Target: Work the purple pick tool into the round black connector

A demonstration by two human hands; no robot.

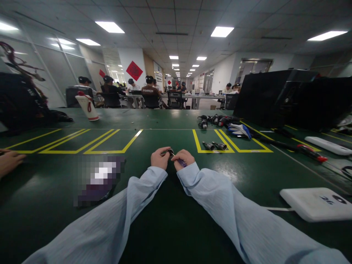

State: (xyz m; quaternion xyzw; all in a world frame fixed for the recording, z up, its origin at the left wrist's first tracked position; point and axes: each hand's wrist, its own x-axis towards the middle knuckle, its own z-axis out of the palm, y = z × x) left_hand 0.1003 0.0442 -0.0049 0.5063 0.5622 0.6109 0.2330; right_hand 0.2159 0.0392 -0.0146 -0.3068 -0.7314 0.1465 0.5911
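Observation:
Both my hands meet at the middle of the green table (170,205). My left hand (160,158) is closed, pinching a small dark round metal part (170,151) between its fingertips. My right hand (183,159) is closed too, gripping a thin tool with a purple handle (181,162) whose tip touches the part. Pale blue sleeves cover both forearms. Two small metal cylinders (215,146) lie inside a yellow marked box just to the right of my hands.
A pile of dark connectors (211,120), blue-handled pliers (239,130) and a red-handled screwdriver (310,153) lie at the right. White boxes (316,203) sit near right. A white cup (88,106) stands far left. Another person's hand (9,161) rests at the left edge. Black monitors (288,99) stand right.

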